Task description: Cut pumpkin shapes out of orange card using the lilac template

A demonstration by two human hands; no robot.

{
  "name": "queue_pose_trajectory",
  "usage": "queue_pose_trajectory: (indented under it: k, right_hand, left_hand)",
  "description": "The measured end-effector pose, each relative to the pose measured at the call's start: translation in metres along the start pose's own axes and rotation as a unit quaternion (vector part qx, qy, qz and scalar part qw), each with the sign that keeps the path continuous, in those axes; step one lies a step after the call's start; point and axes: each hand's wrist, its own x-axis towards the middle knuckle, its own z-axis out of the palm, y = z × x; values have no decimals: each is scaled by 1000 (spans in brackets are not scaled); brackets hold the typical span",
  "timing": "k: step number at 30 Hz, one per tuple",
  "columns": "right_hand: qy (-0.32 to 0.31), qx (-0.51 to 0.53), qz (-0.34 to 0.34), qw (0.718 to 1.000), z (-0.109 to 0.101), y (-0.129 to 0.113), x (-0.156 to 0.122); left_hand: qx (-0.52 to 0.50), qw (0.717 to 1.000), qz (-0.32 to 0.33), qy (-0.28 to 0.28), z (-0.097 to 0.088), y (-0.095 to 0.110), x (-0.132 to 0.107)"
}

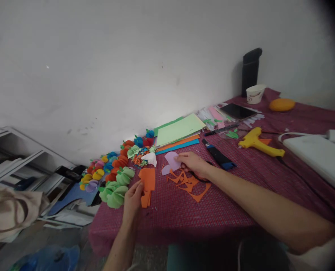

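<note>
My left hand point(132, 197) is closed on a folded orange paper piece point(147, 185) near the front left of the table. My right hand point(193, 162) reaches forward and pinches a lilac paper cut-out point(170, 162) that lies on the red checked tablecloth point(184, 214). Orange paper offcuts point(190, 184) are scattered just under and in front of my right hand. A row of paper pom-pom fruits in green, orange, yellow and blue point(115, 171) lies along the table's left edge beside my left hand.
A stack of coloured paper sheets point(180, 132) lies behind the hands. A yellow glue gun point(259, 142), a black and blue tool point(219, 156), a tablet point(237, 111), a paper cup point(254, 94), a black bottle point(250, 69) and a white board point(319, 158) stand to the right. Shelves point(20, 162) are at left.
</note>
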Motion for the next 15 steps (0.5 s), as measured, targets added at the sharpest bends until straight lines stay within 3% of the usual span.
queue_pose_trajectory:
  k: [3,7,11,15]
  right_hand:
    - [-24,5,-23,999,5,-10,-9]
    - [-14,-5,-56,998,9,-16,-12]
    - [54,-38,-84,994,2,-14,-4]
    - [113,-89,-108,984,-9,-11,6]
  left_hand:
    - [-94,993,-35,-58,31,10,15]
    - [-111,989,-32,-94,71,27,30]
    - [-117,979,-7,-168,101,38,34]
    - [-86,971,40,-217,120,37,30]
